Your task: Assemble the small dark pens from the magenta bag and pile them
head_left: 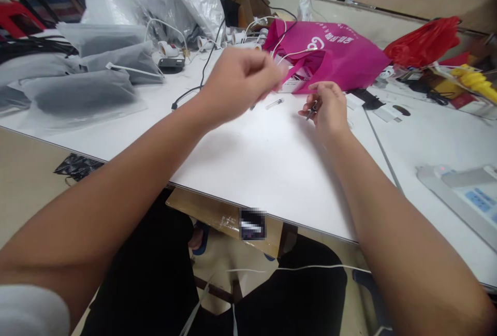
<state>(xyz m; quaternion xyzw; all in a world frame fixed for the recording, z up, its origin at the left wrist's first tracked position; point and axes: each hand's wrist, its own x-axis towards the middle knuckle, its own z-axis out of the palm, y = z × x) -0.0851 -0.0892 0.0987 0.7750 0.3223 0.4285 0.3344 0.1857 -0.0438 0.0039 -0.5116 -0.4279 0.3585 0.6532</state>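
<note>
Right hand (328, 107) pinches small metal tool (312, 111), well inside near edge of worktop (252, 157); left hand (246, 79) curls, contents unclear.

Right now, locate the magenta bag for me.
In the head view, the magenta bag lies right of centre on the table, just beyond the right hand, left of the red bag.

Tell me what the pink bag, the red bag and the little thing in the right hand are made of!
Pink bag: probably matte fabric, from its dull, softly folded sides. Red bag: likely thin, shiny plastic, crinkled and catching light. Little thing in the right hand: perhaps metal, dark with bright glints, but too small to be sure.
</note>
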